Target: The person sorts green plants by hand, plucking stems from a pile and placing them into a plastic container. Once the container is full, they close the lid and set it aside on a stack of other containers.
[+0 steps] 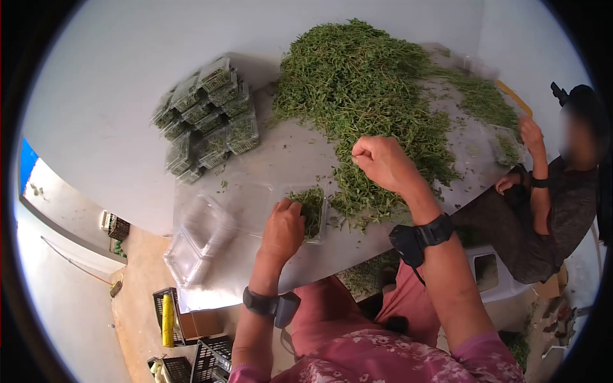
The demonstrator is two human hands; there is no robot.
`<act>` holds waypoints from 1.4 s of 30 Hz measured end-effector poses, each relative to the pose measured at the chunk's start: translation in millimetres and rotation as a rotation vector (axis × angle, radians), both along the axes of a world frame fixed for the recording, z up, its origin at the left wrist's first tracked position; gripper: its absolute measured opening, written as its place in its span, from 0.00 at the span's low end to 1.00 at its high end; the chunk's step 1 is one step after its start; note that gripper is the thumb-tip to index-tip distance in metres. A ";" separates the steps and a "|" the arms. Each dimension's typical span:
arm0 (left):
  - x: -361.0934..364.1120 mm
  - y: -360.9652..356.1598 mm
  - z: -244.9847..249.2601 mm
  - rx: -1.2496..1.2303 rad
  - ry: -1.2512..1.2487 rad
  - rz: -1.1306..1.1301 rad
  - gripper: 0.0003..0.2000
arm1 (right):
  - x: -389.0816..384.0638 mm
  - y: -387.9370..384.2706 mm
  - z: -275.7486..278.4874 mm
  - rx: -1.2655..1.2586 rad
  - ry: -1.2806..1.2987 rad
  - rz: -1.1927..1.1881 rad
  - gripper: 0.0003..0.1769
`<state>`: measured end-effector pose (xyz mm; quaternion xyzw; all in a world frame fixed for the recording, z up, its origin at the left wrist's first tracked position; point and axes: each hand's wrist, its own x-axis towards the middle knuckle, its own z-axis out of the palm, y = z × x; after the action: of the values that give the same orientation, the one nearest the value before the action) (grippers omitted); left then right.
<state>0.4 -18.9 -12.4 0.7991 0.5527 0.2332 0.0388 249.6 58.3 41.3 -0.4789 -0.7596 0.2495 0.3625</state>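
My left hand is at an open clear plastic clamshell box near the table's front edge. Its fingers curl onto the green leafy sprigs inside, with the fingertips partly hidden. The box's clear lid lies folded out to the left. My right hand is raised over the front of a big heap of green sprigs. Its thumb and fingers are pinched together, and whatever they hold is too small to make out.
Filled clamshell boxes are stacked at the back left of the table. Empty clamshells lie at the front left corner. A co-worker sits at the right by another box. Black crates stand on the floor.
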 end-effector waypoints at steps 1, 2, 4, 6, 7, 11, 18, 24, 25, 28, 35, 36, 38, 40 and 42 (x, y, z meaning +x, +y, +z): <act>1.6 0.9 -0.6 0.002 0.017 -0.004 0.02 | 1.7 -0.2 0.4 -0.007 -0.032 -0.011 0.06; 2.6 1.5 -1.5 0.004 0.034 -0.006 0.01 | 3.0 0.2 -1.7 -0.031 -0.068 -0.005 0.06; 2.3 5.9 -9.7 -0.027 0.124 -0.018 0.02 | 4.1 3.2 -8.2 -0.074 -0.138 0.014 0.07; 0.8 10.1 -9.4 -0.036 0.165 -0.036 0.03 | 3.1 6.4 -17.2 -0.057 -0.189 0.066 0.07; 0.4 11.5 -6.7 -0.032 0.159 -0.050 0.03 | 3.2 6.3 -20.4 -0.049 -0.214 0.090 0.08; 1.6 10.2 -4.6 0.003 0.148 -0.055 0.03 | -2.4 1.8 -20.1 -0.052 -0.293 0.077 0.11; 2.0 7.1 -3.0 -0.018 0.091 -0.034 0.01 | -34.9 -17.1 -31.2 0.004 -0.520 0.119 0.20; 0.7 -0.6 13.9 -0.050 -0.039 -0.032 0.06 | -36.5 2.2 -49.3 0.100 -0.565 0.095 0.10; 1.7 -2.7 17.0 -0.019 -0.078 -0.022 0.07 | -32.7 4.6 -47.3 0.076 -0.452 0.088 0.10; 7.6 -5.3 28.7 0.119 -0.152 -0.010 0.09 | -15.7 8.0 -27.6 0.048 -0.161 0.088 0.09; 25.4 0.6 38.8 -0.013 -0.544 0.007 0.12 | 4.9 13.6 1.3 -0.406 0.445 0.142 0.12; 27.0 1.8 37.2 -0.104 -0.608 0.010 0.13 | 5.5 10.5 9.3 -0.418 0.457 0.149 0.10; 30.2 4.4 32.3 -0.289 -0.735 0.018 0.16 | 4.3 9.8 9.0 -0.415 0.573 0.146 0.09; 38.3 6.4 32.3 -0.308 -0.851 -0.063 0.19 | 2.6 9.7 7.2 -0.423 0.651 0.172 0.08; 49.4 6.1 37.2 -0.343 -0.957 -0.100 0.22 | 0.7 9.8 5.5 -0.437 0.689 0.226 0.07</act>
<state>49.7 -12.7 24.8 0.6106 0.4643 0.4768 0.4293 250.3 68.1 46.8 -0.3467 -0.5710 0.5885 0.4554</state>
